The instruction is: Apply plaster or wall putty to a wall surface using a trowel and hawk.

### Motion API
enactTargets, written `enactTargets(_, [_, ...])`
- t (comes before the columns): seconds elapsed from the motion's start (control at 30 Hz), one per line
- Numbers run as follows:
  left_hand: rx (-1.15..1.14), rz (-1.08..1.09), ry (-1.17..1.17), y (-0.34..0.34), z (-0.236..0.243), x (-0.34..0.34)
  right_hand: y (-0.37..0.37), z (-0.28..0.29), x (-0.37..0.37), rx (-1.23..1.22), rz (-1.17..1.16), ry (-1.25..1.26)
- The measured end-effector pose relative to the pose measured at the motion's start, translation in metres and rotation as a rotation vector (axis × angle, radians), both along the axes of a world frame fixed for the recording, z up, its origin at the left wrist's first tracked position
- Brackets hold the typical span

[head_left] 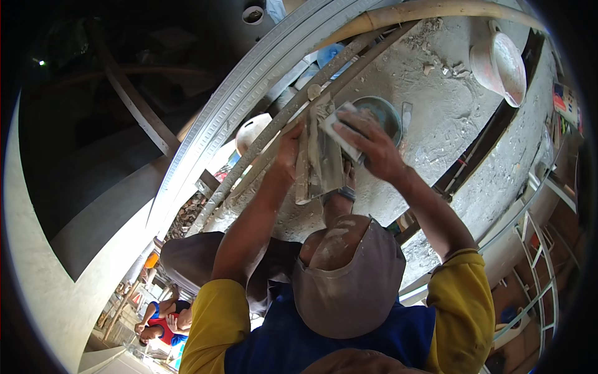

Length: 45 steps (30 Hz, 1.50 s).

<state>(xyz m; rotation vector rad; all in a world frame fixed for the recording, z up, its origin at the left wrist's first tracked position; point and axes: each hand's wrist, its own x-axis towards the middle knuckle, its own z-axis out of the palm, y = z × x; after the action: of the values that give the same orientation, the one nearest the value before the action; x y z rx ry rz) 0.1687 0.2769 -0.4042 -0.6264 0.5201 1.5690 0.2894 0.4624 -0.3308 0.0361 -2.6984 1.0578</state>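
My left hand (pixel 288 151) is closed around the left side of a long board (pixel 324 163), which stands out in front of me, its face streaked with grey, wet-looking stuff. My right hand (pixel 375 142) grips a pale, flat block (pixel 334 129), fingers bent over its back, and holds it at the board's upper right edge; I cannot tell whether the two touch. Just beyond that hand sits a round bowl (pixel 396 118) with a bluish rim, partly covered by my fingers, and a thin strip (pixel 407 116) lies beside it. My foot (pixel 349 176) shows near the board's lower end, on the dusty grey floor (pixel 443 142). Long poles (pixel 252 149) run slantwise past my left hand, with a white pail (pixel 251 129) behind them. Farther off to the right is a smeared tub (pixel 488 61). Another person (pixel 167 327), in red and blue, is well apart at lower left.
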Motion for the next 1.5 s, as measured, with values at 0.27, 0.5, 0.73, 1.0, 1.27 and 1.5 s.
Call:
enactTargets(0.27, [0.48, 0.256, -0.025, -0.019, -0.012, -0.051, 0.023, -0.01, 0.029, -0.06, -0.268, -0.421])
enactTargets(0.5, [0.185, 0.1, 0.161, 0.034, 0.002, -0.04, 0.01, -0.045, 0.014, 0.084, -0.503, -0.718])
enactTargets(0.73, [0.108, -0.072, 0.264, 0.024, -0.019, -0.05, -0.016, -0.039, 0.013, 0.075, -0.074, -0.594])
enactTargets(1.0, [0.351, 0.07, 0.018, 0.031, -0.016, -0.05, -0.011, -0.046, -0.004, 0.189, -0.132, -0.476])
enactTargets(1.27, [0.383, 0.085, 0.113, 0.032, -0.02, -0.046, 0.014, -0.06, 0.012, 0.379, 0.265, -0.533])
enactTargets(1.5, [0.311, 0.031, 0.124, 0.038, -0.011, -0.046, 0.004, -0.051, -0.004, 0.353, 0.189, -0.486])
